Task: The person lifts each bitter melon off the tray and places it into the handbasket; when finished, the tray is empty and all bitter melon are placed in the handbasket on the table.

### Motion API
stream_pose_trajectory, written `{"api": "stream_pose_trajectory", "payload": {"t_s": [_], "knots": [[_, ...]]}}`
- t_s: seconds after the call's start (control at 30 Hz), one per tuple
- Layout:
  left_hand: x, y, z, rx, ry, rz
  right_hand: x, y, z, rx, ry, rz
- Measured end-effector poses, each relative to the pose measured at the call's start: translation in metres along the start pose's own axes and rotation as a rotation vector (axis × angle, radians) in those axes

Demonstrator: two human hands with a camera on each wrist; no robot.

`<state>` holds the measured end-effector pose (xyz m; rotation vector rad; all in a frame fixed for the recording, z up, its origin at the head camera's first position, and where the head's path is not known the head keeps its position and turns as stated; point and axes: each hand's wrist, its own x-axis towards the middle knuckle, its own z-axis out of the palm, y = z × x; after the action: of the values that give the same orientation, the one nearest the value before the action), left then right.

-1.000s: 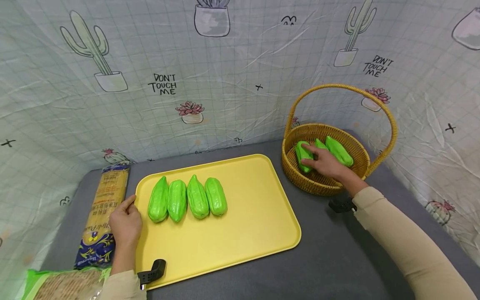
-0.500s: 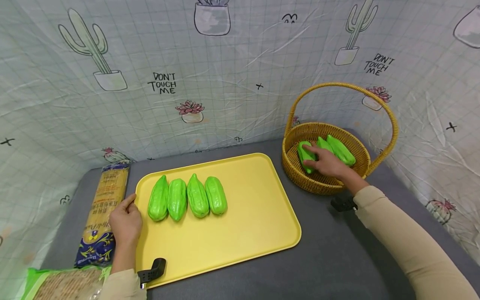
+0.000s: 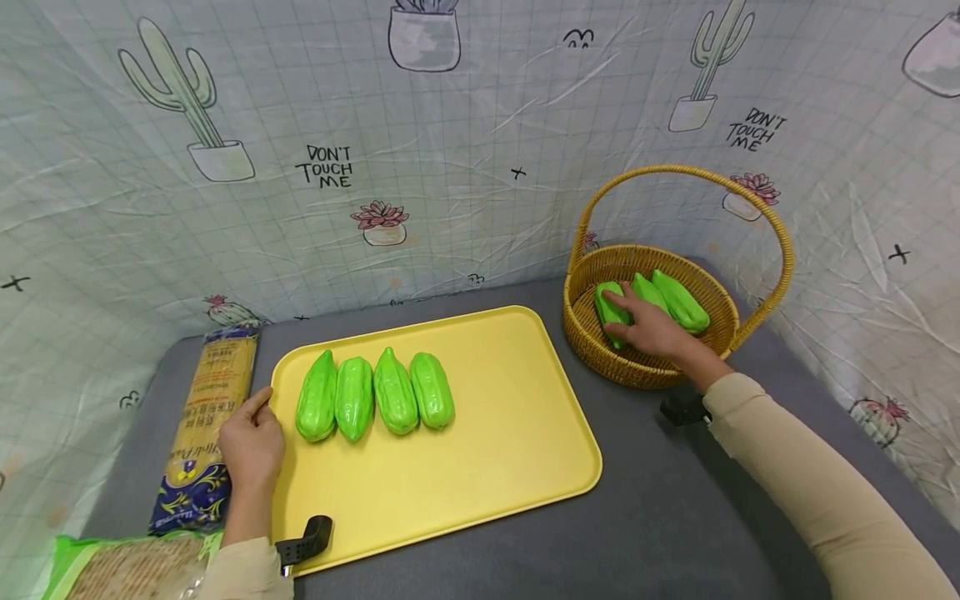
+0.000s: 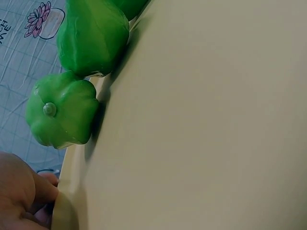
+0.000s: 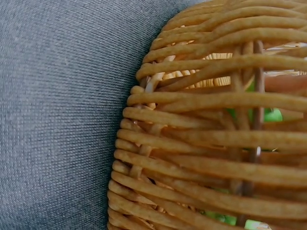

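Note:
My right hand (image 3: 654, 327) reaches into the wicker basket (image 3: 626, 372), thumb and fingers spread round the leftmost green papaya (image 3: 611, 312) there. Two more green papayas, a middle one (image 3: 649, 292) and a right one (image 3: 681, 302), lie beside it. At the left side of the yellow tray (image 3: 510, 417), my left hand (image 3: 253, 446) grips the rim; the left wrist view shows its fingers (image 4: 45, 189) at the edge. Several green papayas (image 3: 394, 392) lie in a row on the tray's left half. Woven strands (image 5: 201, 139) hide most of the right hand in the right wrist view.
A noodle packet (image 3: 206, 417) lies left of the tray on the grey table (image 3: 637, 508). Below it is a green-edged bag (image 3: 135, 571). The basket's tall handle (image 3: 678, 171) arches above the right hand. A printed cloth (image 3: 465, 133) hangs behind.
The papayas in the basket have shifted slightly right since the first frame, with the right hand staying on the leftmost one. The left hand and the tray keep their places.

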<state>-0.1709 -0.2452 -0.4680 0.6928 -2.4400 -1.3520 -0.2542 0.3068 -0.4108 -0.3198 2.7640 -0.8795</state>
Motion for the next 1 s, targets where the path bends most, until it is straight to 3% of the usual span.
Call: {"api": "stream_pose_trajectory", "payload": {"t_s": [1.0], "knots": [[-0.001, -0.002, -0.001, -0.005, -0.018, 0.011, -0.013, -0.006, -0.002, -0.049, 0.099, -0.032]]}}
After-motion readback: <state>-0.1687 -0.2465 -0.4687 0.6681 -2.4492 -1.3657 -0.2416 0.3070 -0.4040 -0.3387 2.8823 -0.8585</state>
